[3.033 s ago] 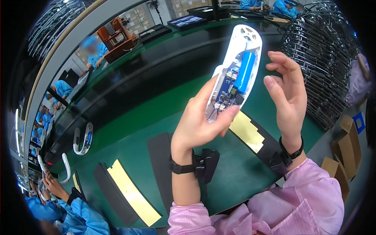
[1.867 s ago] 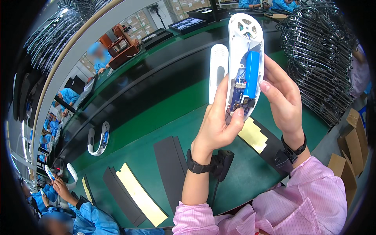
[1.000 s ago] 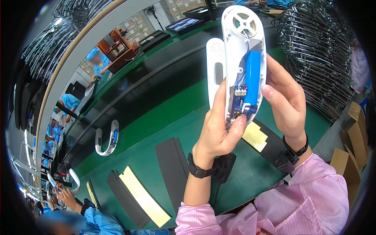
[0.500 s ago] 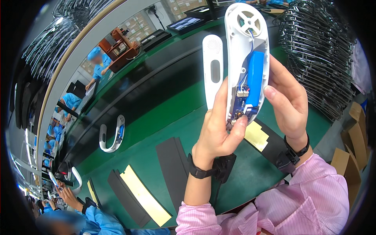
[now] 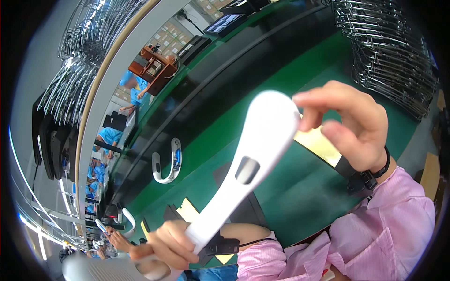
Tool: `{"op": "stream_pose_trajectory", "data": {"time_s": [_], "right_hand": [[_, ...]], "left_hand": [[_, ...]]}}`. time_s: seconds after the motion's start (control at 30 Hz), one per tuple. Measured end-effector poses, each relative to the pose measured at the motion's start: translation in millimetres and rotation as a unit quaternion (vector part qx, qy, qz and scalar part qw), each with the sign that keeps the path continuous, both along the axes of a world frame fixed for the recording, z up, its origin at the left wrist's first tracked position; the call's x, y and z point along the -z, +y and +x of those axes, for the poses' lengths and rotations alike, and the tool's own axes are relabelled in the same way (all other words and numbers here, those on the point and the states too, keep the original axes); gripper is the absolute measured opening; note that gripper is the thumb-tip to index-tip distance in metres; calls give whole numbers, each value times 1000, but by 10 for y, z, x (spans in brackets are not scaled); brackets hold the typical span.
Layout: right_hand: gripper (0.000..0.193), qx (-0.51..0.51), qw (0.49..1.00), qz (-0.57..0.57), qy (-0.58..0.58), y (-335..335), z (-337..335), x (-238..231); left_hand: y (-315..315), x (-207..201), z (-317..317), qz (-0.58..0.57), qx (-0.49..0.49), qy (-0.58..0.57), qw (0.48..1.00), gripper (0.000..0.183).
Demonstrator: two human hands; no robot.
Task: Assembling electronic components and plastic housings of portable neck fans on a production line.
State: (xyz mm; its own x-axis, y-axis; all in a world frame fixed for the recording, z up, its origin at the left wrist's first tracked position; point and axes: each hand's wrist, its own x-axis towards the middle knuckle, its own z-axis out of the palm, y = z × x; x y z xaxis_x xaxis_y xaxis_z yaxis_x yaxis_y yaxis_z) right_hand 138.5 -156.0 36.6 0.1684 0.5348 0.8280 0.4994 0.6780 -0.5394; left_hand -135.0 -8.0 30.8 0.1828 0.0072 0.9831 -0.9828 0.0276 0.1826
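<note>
A white U-shaped plastic housing [image 5: 268, 129] is held up in front of me, its smooth outer face toward me. One rounded end points up and away, and a dark oval window sits in the arm below it. The other end is low at the left, blurred. My left hand [image 5: 166, 243] is wrapped round the curved part between the two ends. Beside the upper rounded end is my right hand [image 5: 354, 124], fingers bent and thumb apart. Its index fingertip is at the housing's edge; I cannot tell whether it touches. The inside of the housing is hidden.
On the green bench [image 5: 300, 206] lies another white U-shaped housing [image 5: 166, 180] with a blue part inside. Dark strips [image 5: 251, 208] and a yellow-faced piece [image 5: 323, 146] lie nearer. Stacked metal wire frames [image 5: 389, 56] stand at right. At left, a co-worker's hand [image 5: 119, 240] holds a white part.
The housing has been turned over, so the blue battery and circuit board no longer show. My left hand has moved down and left with it; my right hand has come off its side. The view has shifted.
</note>
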Motion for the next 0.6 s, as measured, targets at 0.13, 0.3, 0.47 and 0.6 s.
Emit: {"op": "stream_pose_trajectory", "data": {"time_s": [0.13,0.3,0.47,0.6], "right_hand": [[66,-17,990,20,-139,-76,-104,-122],[106,8,977,40,-208,-18,-188,-103],[80,-85,993,-77,-36,88,-294,112],[58,-232,964,-124,29,80,-313,149]], "left_hand": [[4,-74,-151,71,22,-6,997,58],[175,-23,22,70,64,-35,995,64],[240,-89,164,117,155,-33,980,63],[282,-102,199,147,190,-23,971,53]]}}
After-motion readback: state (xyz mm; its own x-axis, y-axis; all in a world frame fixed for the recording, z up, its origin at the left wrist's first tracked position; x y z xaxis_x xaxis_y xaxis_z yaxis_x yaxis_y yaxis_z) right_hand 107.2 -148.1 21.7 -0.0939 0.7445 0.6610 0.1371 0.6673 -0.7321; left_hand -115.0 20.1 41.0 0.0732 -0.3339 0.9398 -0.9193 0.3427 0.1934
